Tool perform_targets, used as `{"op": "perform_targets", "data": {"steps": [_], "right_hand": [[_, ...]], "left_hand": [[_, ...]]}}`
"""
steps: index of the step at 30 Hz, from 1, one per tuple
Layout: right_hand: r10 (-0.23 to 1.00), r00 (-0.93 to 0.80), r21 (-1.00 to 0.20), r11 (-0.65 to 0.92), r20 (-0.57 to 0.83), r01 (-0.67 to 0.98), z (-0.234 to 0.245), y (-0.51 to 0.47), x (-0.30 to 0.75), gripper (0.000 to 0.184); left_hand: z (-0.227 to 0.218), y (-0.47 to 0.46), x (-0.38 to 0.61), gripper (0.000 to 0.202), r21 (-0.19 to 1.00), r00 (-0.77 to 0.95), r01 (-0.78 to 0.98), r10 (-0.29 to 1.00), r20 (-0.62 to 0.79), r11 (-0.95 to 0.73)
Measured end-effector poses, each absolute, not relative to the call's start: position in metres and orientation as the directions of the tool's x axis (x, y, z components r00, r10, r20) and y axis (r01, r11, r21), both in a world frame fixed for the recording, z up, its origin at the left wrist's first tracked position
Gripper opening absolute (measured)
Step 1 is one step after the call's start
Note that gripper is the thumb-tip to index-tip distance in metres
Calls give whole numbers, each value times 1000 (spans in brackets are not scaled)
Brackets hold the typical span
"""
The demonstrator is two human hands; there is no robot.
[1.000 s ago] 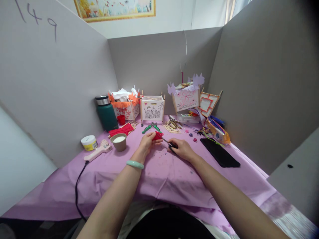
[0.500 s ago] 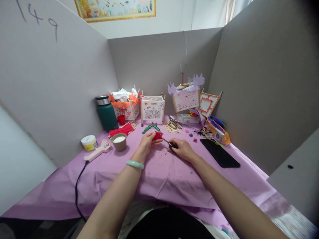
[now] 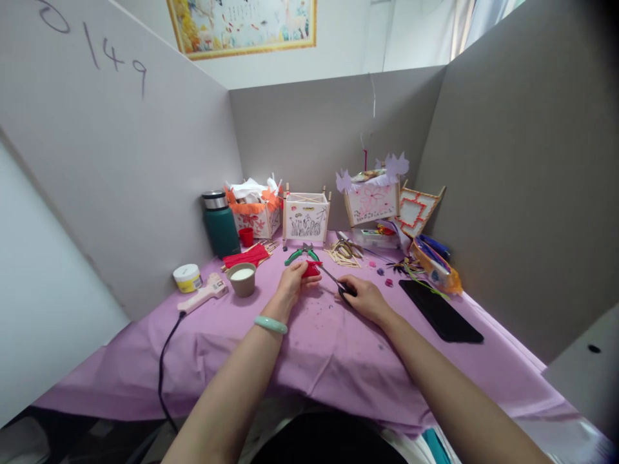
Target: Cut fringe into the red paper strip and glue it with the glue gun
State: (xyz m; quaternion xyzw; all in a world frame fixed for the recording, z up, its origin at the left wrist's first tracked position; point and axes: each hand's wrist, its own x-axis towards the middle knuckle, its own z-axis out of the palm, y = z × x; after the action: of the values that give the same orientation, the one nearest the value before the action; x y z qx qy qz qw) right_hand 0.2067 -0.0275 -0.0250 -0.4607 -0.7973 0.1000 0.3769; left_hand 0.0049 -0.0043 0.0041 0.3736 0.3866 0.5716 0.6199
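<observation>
left hand (image 3: pixel 293 283) pinches the red paper piece (image 3: pixel 311 269) steady so the right hand (image 3: pixel 366 299), fingers curled through the scissors (image 3: pixel 337 283), meets its edge.

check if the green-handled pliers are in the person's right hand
No, the right hand grips small dark scissors, while the green-handled pliers lie on the purple table cover.

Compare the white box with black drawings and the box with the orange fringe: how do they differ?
The white box with black drawings has black line pictures and an open top; the box with the orange fringe has red patterns and is stuffed with white paper. The first stands nearer the middle, the second beside the green flask. Both stand at the back wall.
</observation>
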Motion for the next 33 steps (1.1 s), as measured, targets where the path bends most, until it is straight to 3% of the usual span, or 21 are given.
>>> {"op": "perform_targets", "data": {"steps": [18,25,33], "right_hand": [[847,-269,-561,512,459,651,-25,-30,210,27],[842,-272,-565,520,466,641,-27,-29,211,28],[841,-281,-572,525,462,630,-27,-30,212,29]], "left_hand": [[0,-1,7,13,900,69,-425,995,-73,96],[-2,1,7,23,892,81,-443,995,-57,87],[2,-1,8,16,905,58,-417,996,-63,82]]}}
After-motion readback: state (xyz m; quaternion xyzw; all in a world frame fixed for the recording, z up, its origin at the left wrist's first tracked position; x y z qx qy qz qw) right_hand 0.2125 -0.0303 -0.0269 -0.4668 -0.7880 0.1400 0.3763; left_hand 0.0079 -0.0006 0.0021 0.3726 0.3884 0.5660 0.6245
